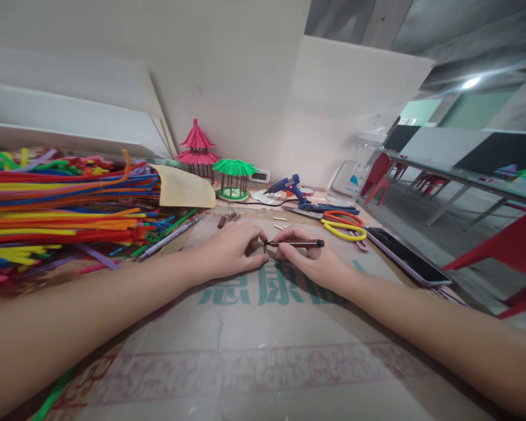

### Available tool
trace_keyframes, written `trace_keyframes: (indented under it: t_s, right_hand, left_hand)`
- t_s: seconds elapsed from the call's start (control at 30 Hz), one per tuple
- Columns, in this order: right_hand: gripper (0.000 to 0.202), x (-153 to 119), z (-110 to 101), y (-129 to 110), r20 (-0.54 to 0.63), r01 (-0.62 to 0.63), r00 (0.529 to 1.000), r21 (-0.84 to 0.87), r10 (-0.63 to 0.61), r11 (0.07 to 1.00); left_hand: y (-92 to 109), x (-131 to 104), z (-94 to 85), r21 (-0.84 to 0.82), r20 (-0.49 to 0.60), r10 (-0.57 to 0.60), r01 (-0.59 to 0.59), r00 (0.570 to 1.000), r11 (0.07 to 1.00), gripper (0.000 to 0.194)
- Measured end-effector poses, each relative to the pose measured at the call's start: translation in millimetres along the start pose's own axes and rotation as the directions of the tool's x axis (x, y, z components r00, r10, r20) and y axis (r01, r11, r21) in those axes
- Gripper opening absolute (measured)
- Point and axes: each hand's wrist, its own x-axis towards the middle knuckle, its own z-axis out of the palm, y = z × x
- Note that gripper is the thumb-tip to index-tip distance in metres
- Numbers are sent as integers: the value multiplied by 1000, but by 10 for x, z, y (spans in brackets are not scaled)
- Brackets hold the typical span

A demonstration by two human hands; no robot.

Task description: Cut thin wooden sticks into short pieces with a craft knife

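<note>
My right hand [313, 260] grips a dark brown marker pen [304, 243] held nearly level, its tip pointing left. Between the thumb and forefinger of my left hand [232, 251], a short thin brown stick [265, 248] is pinched upright, and the pen's tip meets it or is very close. A brown pen cap [221, 221] lies just beyond my left hand, beside a few short brown sticks [234, 217]. Pale short sticks [279, 226] lie past the fingertips. Both hands rest low over a printed sheet [254, 327].
Bundles of colourful pipe cleaners [65, 193] fill the left side. Behind stand a pink-roofed model pavilion [197, 153] and a green-roofed one [234, 175]. A blue glue gun [287, 186], scissors [344, 225], a plastic jar [355, 169] and a phone [407, 254] are at the right.
</note>
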Motion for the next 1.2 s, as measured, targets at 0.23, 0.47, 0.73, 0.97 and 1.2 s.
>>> trace_keyframes:
  t_s: [0.23,0.47,0.73,0.97,1.2]
  right_hand:
    - [11,-8,7,15,-27,7,1000,-13,-7,1000]
    - [10,4,4,14,-26,5,1000,-16,-5,1000]
    - [12,5,-1,26,-34,10,999,-13,-10,1000]
    - [20,-36,-15,0,-59,14,998,67,-11,998]
    - [19,-18,-42,28,-48,-3,999,146,10,989]
  left_hand:
    - [-13,-1,7,-14,-6,-3,3,1000,1000,14]
    - [2,-2,-7,-1,5,-12,12,1000,1000,16]
    - [-19,-4,10,-3,-18,2,-2,1000,1000,18]
    - [-17,-16,12,-5,-37,-8,8,999,1000,23]
    - [56,-61,-35,50,-67,135,-132,989,990,31]
